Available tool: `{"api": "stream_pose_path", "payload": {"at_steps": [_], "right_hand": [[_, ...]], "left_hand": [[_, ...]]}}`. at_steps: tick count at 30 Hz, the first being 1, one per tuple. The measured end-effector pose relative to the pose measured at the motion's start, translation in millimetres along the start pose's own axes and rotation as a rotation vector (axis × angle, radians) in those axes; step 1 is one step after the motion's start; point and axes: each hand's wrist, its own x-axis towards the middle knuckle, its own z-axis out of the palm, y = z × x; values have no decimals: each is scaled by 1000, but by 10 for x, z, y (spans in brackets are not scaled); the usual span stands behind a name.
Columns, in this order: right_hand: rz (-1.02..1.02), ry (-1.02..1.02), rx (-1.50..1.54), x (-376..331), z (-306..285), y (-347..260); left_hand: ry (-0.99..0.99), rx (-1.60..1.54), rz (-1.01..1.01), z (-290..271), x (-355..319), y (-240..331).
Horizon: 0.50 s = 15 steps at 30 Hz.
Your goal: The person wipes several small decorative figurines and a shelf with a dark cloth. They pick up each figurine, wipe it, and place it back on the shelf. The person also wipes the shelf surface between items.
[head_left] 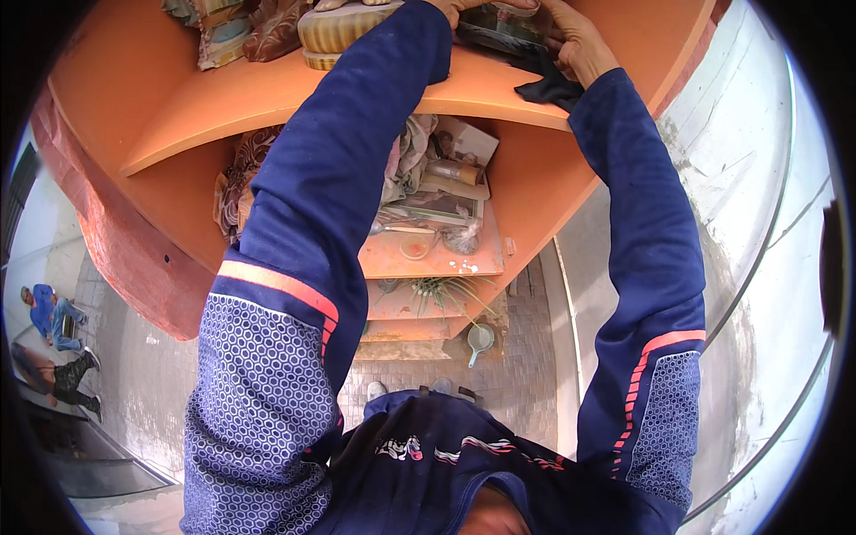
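Both my arms reach up to an orange shelf [357,100] at the top of the view. My left hand [456,7], partly cut off by the upper edge, grips a dark, glossy object [501,28] whose kind I cannot make out. My right hand [584,46] curls at its right side, with a black cloth [551,87] bunched under the fingers and hanging over the shelf edge. Left of my left forearm stands a striped, rounded base [343,31]. Beside it are a brown figurine [275,34] and a beige and teal ornament [223,40].
Below, a shelf holds a framed picture [437,207], crumpled cloth [412,147], a jar [453,171] and a small dish [415,246]. A green plant [437,287] and a handled strainer [481,339] are lower down. Two people [55,319] are far left.
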Motion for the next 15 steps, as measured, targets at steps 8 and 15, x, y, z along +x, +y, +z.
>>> {"api": "stream_pose_path", "payload": {"at_steps": [8,15], "right_hand": [[-319,-242,347,-236,-2,-132],[-380,-214,347,-705,-21,-398]], "left_hand": [[-84,-220,307,94,-307,220],[83,-186,434,300,-612,409]]}}
